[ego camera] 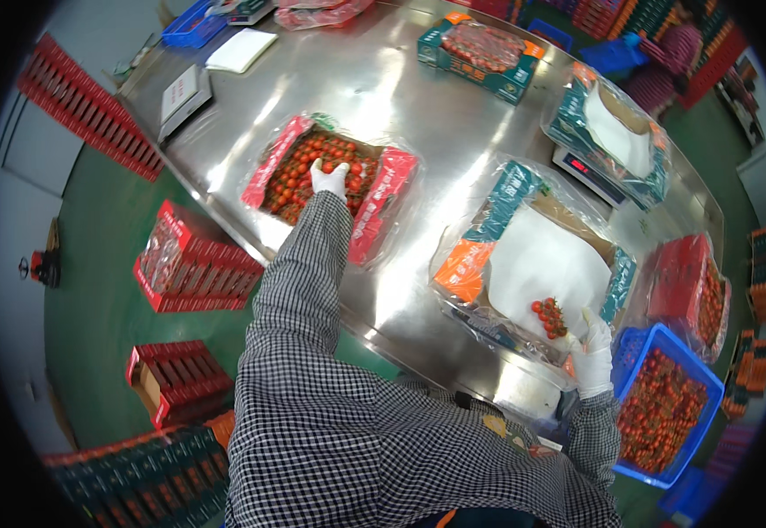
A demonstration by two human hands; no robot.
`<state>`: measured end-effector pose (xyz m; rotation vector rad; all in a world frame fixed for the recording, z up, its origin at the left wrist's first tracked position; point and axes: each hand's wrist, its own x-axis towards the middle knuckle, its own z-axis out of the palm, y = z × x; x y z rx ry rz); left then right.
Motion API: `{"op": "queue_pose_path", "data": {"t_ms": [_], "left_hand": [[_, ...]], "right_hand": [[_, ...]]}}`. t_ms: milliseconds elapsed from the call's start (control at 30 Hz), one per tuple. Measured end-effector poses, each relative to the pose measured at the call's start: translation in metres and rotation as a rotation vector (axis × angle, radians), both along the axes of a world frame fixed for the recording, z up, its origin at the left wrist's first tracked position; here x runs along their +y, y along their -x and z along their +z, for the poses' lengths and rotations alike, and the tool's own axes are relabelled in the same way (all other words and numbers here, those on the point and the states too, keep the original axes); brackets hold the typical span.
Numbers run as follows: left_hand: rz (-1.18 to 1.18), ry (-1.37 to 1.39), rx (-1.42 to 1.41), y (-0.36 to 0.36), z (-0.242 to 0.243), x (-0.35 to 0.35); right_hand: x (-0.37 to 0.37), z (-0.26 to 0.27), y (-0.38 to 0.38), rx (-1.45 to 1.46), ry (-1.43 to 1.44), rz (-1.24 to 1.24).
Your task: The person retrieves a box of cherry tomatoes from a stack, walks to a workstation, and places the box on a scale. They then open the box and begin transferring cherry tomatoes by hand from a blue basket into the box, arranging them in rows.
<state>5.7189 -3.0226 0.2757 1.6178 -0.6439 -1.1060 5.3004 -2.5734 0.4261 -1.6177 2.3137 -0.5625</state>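
My left hand (pixel 330 179), in a white glove, reaches onto the cherry tomatoes (pixel 289 173) in a red cardboard box (pixel 383 198) lined with clear plastic. Its thumb and fingers are spread against the fruit; whether any fruit is gripped does not show. My right hand (pixel 592 356), gloved too, is at the near right rim of a green and orange box (pixel 465 267). Thumb and fingers stand apart there, beside a small cluster of cherry tomatoes on the vine (pixel 550 318). That cluster lies on the white liner sheet (pixel 544 264) inside the box.
A blue plastic crate (pixel 650 478) of tomatoes stands at my right, below a bagged red box (pixel 680 277). Scales (pixel 188 99) (pixel 591 175) sit on the steel table (pixel 330 86). Another lined box (pixel 620 132) and a filled one (pixel 478 56) lie farther back. A person (pixel 670 63) is beyond the table.
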Motion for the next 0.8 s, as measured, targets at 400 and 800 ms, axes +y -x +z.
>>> {"op": "queue_pose_path", "data": {"t_ms": [400, 800], "left_hand": [[-0.428, -0.524, -1.542, -0.011, -0.061, -0.062], [-1.056, 0.267, -0.154, 0.243, 0.146, 0.322]], "right_hand": [[0.106, 0.025, 0.022, -0.091, 0.025, -0.215], [0.276, -0.048, 0.287, 0.418, -0.192, -0.640]]}}
